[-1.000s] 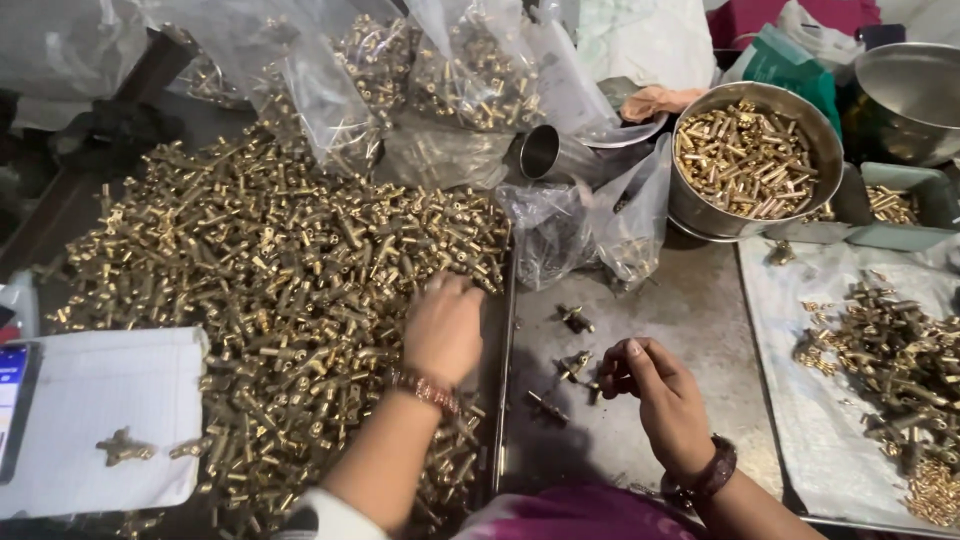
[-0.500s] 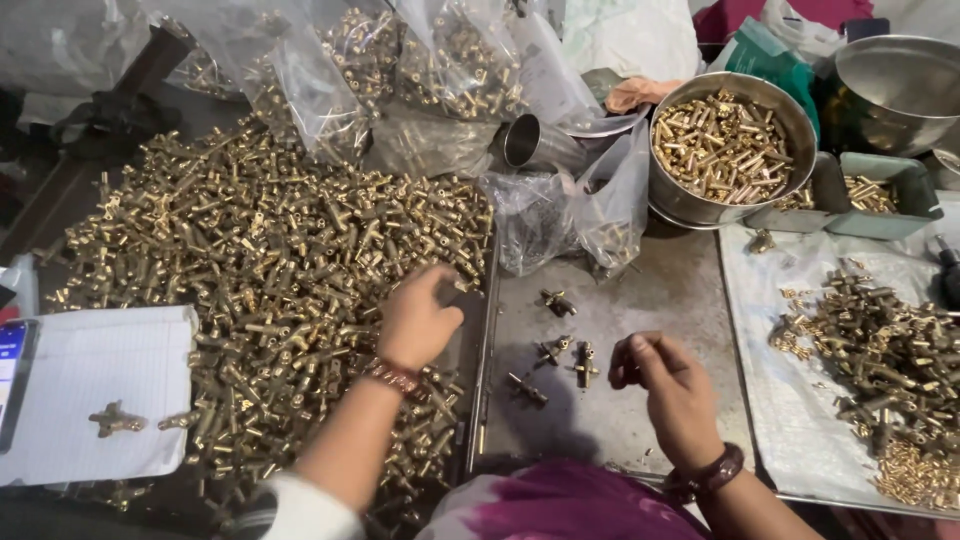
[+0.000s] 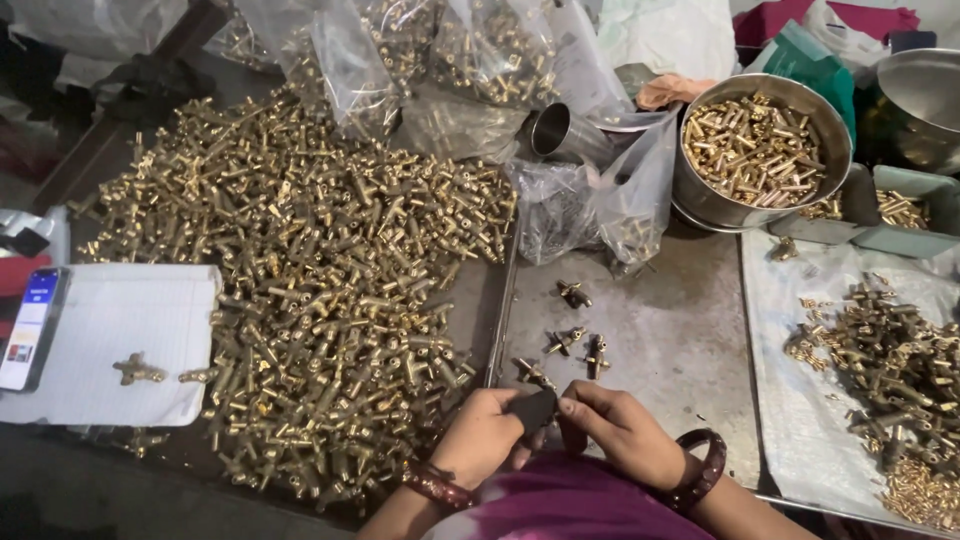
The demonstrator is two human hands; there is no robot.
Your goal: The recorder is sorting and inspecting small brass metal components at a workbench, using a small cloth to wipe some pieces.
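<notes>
both hands meet: left hand (image 3: 487, 436) and right hand (image 3: 622, 432) grasping 1 dark tool (image 3: 535, 409); 4 brass fittings (image 3: 572, 340) just beyond the fingers.

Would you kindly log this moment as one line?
left hand: on dark tool | right hand: on same tool | brass fittings: loose on metal tray | brass pile: at left
</notes>
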